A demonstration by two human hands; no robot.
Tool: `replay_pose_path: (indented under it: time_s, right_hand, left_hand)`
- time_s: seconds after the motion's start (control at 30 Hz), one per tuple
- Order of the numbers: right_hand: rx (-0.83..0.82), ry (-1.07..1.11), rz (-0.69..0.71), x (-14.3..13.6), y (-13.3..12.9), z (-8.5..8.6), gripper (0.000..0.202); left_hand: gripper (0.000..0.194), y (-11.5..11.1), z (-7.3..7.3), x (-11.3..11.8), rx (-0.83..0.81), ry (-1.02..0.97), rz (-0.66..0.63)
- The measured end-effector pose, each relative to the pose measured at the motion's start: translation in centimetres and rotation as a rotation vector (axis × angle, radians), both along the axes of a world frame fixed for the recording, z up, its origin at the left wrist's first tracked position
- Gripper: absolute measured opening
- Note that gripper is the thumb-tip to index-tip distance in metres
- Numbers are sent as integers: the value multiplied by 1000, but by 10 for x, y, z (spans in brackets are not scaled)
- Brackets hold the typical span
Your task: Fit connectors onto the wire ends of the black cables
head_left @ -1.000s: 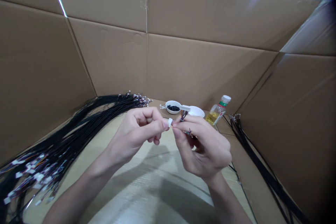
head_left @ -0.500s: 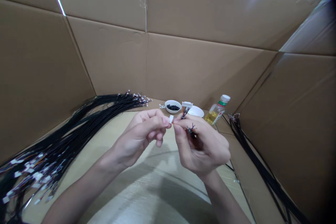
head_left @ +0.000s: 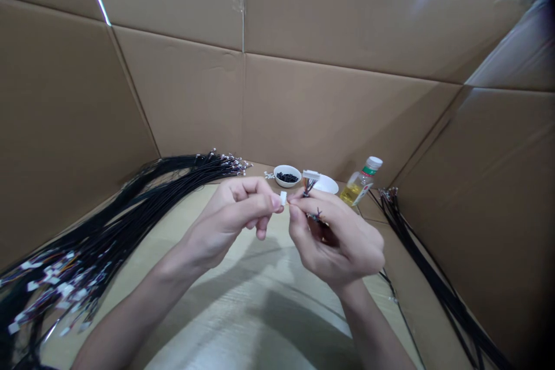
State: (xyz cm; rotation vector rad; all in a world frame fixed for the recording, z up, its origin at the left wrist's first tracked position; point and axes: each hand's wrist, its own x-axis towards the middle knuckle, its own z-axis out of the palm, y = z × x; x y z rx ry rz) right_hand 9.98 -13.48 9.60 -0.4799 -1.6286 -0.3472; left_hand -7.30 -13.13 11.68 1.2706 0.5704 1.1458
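Between thumb and forefinger, my left hand [head_left: 243, 211] pinches a small white connector [head_left: 283, 198]. My right hand [head_left: 336, 237] is closed on a bundle of thin wires, and its thumb and forefinger pinch an orange wire just beside that connector. A wider white connector [head_left: 311, 174] with several coloured wires stands up above the right forefinger. Dark loose wire ends [head_left: 318, 215] stick out by the right palm. The hands are close together over the table [head_left: 243, 312].
Black cables [head_left: 143, 208] with white connectors lie along the left side. Behind the hands are a bowl of black pieces [head_left: 287, 176], small white pieces [head_left: 269, 175], a white dish [head_left: 327, 184] and a bottle of yellow liquid [head_left: 358, 185]. More black cables [head_left: 427, 266] lie right. Cardboard walls [head_left: 347, 29] surround the table.
The view has shifted slightly. The dark loose wire ends by my right palm show less than before. Both hands keep their pinch, with the small connector still in the left fingers.
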Motion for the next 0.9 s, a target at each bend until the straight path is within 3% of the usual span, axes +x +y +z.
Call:
replay_pose_path:
  time_s: [0.2, 0.43, 0.63, 0.77, 0.9]
  right_hand:
    - [-34, -296, -20, 12, -2, 11, 12]
    - [-50, -331, -63, 11, -4, 13, 14]
    - [-71, -112, -9, 3, -1, 2, 15]
    - [-49, 18, 110, -4, -2, 2, 16]
    - [-226, 170, 256, -8, -9, 8, 16]
  left_hand:
    - [21, 2, 6, -7, -43, 74, -82]
    - [24, 4, 3, -6, -115, 19, -112]
    - [16, 5, 2, 0, -101, -76, -97]
    - [24, 6, 1, -3, -64, -67, -142]
    - [28, 2, -1, -7, 112, 16, -112]
